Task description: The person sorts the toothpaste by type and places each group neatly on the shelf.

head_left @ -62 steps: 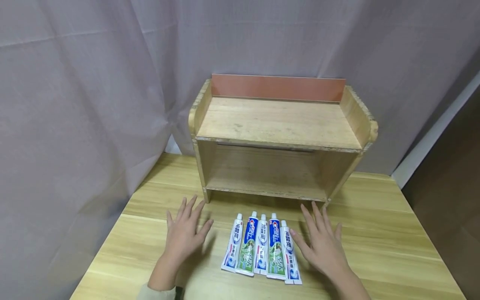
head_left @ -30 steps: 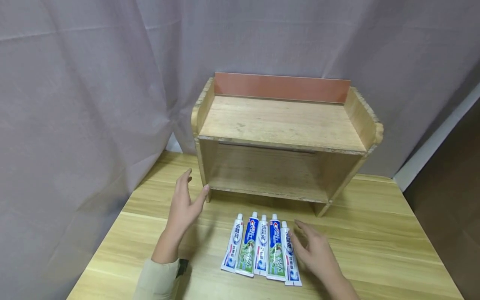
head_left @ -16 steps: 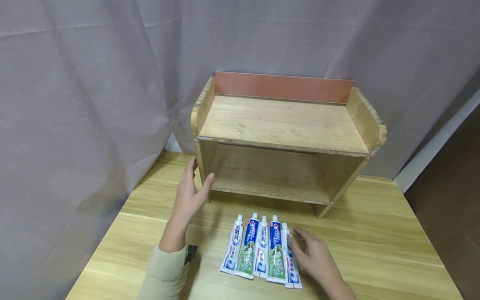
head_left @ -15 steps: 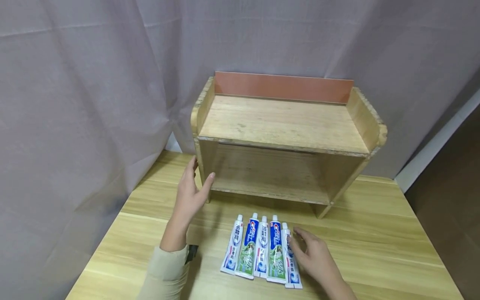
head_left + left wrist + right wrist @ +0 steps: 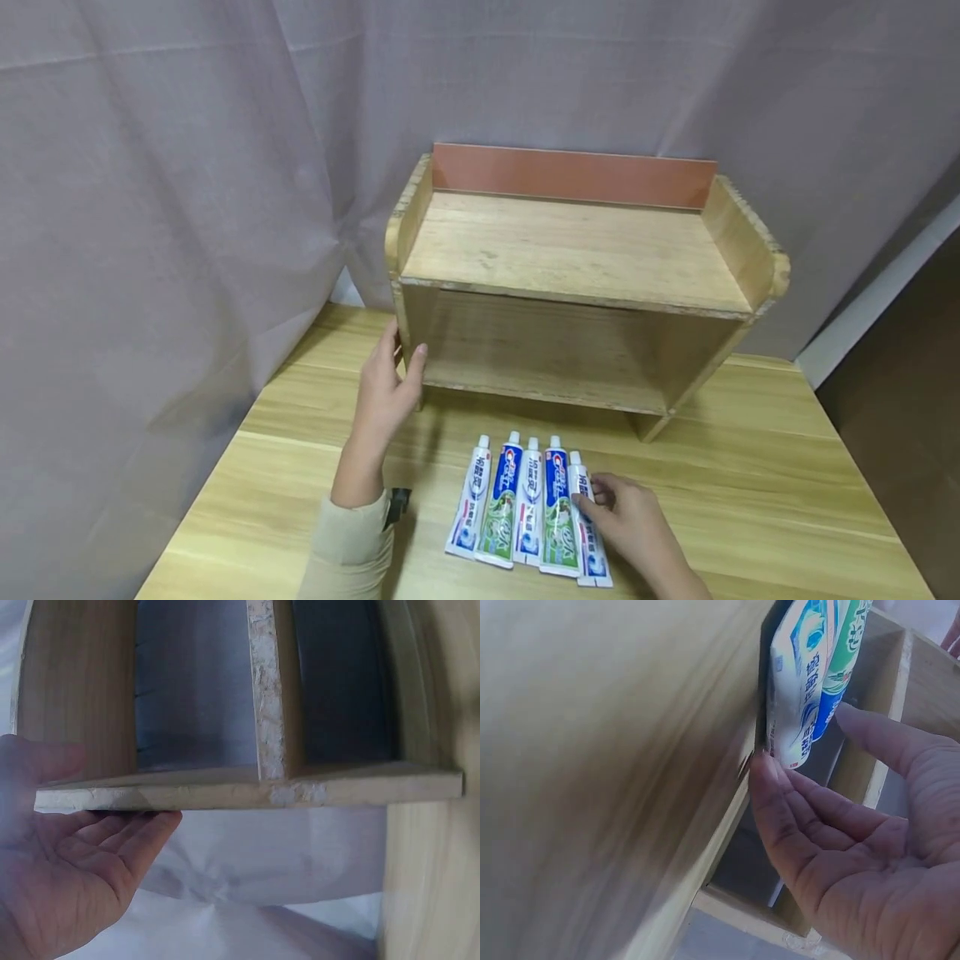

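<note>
Rightmost toothpaste tube (image 5: 590, 537): lies on the tabletop (image 5: 780, 483), right hand (image 5: 636, 518) at its right edge, thumb across it; whether the pinch is closed cannot be told. A gap separates its cap from the wooden shelf (image 5: 577, 254). Tube white, blue lettering, beside four other tubes (image 5: 529, 512). Left hand (image 5: 382, 393) holds the shelf's side panel. Grey curtain (image 5: 187, 183) behind.

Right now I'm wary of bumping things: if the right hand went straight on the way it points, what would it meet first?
Most likely the rightmost white toothpaste tube; the right hand is right at it, though actual contact is hard to judge.
</note>
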`<state>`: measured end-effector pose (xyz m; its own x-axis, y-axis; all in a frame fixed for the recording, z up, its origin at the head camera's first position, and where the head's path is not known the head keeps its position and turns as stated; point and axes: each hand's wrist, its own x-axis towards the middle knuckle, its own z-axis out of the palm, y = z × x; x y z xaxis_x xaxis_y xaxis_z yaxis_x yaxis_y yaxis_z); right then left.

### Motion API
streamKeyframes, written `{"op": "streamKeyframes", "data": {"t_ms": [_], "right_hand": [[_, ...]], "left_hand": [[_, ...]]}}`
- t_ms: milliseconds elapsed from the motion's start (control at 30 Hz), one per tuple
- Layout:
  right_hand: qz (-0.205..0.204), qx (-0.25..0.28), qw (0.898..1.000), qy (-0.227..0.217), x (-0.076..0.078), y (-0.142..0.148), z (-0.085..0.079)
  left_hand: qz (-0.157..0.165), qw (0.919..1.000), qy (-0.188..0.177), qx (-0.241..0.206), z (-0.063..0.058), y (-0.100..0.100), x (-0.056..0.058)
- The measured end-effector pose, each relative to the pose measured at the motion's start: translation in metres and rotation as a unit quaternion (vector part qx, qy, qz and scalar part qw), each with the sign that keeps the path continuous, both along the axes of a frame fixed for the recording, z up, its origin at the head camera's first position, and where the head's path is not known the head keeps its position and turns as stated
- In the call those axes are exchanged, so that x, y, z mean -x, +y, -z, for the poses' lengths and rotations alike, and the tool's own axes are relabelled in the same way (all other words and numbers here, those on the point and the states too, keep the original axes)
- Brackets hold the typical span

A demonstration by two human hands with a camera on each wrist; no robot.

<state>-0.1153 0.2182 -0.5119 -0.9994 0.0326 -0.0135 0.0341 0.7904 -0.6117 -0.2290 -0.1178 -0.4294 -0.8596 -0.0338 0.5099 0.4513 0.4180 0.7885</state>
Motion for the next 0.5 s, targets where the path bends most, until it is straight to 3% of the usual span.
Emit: {"op": "streamKeyframes", "data": {"t_ms": [267,500], "right_hand": [[0.002,-0.016,0.999,-0.028,-0.0007,-0.0058,0.0049],[0.006,-0.023,0.998,-0.054,0.0044,-0.0055,0.0044]], "left_hand": [[-0.032,0.9992,-0.008,0.022,-0.0089,-0.0092,-0.0003],[-0.092,0.994,0.03,0.05,-0.0064,-0.0064,0.0036]]}}
